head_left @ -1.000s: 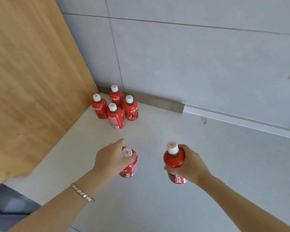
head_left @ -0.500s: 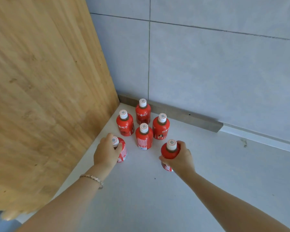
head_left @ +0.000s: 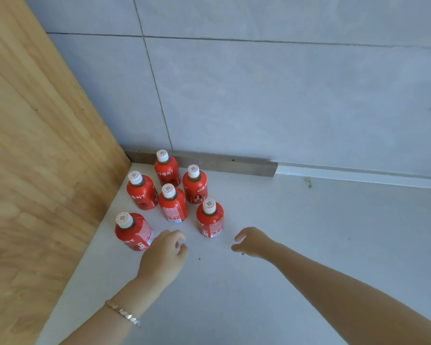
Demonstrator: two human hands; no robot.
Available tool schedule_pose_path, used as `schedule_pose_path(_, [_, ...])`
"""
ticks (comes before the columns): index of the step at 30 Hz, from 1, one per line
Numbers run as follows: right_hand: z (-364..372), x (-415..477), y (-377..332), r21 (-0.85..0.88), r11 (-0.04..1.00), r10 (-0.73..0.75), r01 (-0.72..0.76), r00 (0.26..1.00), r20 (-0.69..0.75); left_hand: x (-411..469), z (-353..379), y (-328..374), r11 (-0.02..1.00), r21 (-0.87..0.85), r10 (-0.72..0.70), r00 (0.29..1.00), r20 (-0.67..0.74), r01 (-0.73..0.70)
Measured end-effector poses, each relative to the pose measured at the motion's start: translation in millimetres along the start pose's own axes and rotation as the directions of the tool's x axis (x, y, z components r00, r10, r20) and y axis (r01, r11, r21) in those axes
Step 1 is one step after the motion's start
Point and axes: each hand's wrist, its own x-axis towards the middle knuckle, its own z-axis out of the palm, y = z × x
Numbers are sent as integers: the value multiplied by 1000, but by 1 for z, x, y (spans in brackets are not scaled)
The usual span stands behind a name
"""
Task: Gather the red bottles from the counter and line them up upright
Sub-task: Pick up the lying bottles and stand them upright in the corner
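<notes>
Several red bottles with white caps stand upright in the counter's back left corner. The nearest two are a bottle (head_left: 133, 232) by the wooden panel and a bottle (head_left: 210, 219) further right. Behind them stand a middle bottle (head_left: 172, 204), a left bottle (head_left: 141, 191), a right bottle (head_left: 195, 184) and a rear bottle (head_left: 166, 168). My left hand (head_left: 165, 255) hovers just right of the near left bottle, fingers curled loosely, holding nothing. My right hand (head_left: 253, 242) is a little right of the near right bottle, fingers apart, empty.
A tall wooden panel (head_left: 35, 158) bounds the white counter (head_left: 309, 245) on the left. The grey tiled wall (head_left: 259, 95) with a metal strip (head_left: 222, 163) closes the back. A bracelet (head_left: 123, 313) circles my left wrist.
Both hands have let go of the bottles they set down at the front of the group and pulled back toward me. The camera has moved closer.
</notes>
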Motion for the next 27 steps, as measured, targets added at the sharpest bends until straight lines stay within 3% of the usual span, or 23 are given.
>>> schedule_pose_path(4, [-23,-43,68,-20,996,86,-86,996,-3,-6,41,63,996,-77,68,940,336,-45])
schedule_pose_path(9, [-66,-117,181,-73,970,228,-231,973,-43,-21,101,168,978,1,182,844,505,-211])
schedule_pose_path(12, [-96,-163,261,-15,950,307,-311,943,-126,-43,141,239,938,43,254,769,587,-343])
schedule_pose_path(16, [-135,-227,373,104,922,388,-374,893,-229,-81,205,332,832,149,336,699,632,-535])
schedule_pose_path(21, [-178,-309,515,192,899,437,-393,832,-342,-142,294,441,786,168,358,659,661,-596])
schedule_pose_path(25, [-205,-375,617,79,906,405,-416,798,-446,-192,353,512,760,136,387,611,690,-635])
schedule_pose_path(27, [-210,-400,661,-65,899,352,-432,804,-479,-213,375,536,756,123,389,592,706,-643])
